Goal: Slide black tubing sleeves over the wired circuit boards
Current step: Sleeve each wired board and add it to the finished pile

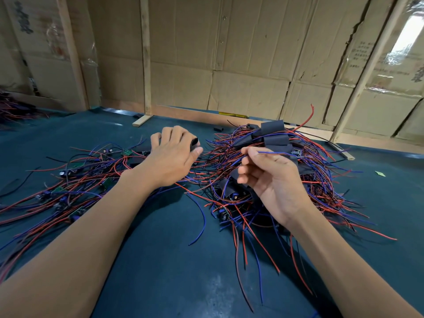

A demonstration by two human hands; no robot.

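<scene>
- Black tubing sleeve (194, 142), short and open-ended, sits pinched between the thumb and curled fingers of the left hand (172, 154), held above the middle of the table.
- Right hand (270, 177) is raised palm-up with fingers curled, pinching a thin blue wire pair (275, 153) between thumb and forefinger; the wires lead to a small circuit board (296, 154) at the edge of the right-hand heap.
- Right heap (263, 154): a tangle of red and blue wires with several flat black sleeves (272, 127) stacked on top, near the far edge of the table.
- Left heap (75, 180): bare green circuit boards with red and blue wires, spread loosely towards the left edge.
- Dark teal table mat (165, 260) shows open surface between the two forearms and towards the near edge.
- Cardboard wall (206, 53) with pale wooden battens closes off the far side of the table.
- Printed writing on the cardboard at far left and far right is too blurred to read.
</scene>
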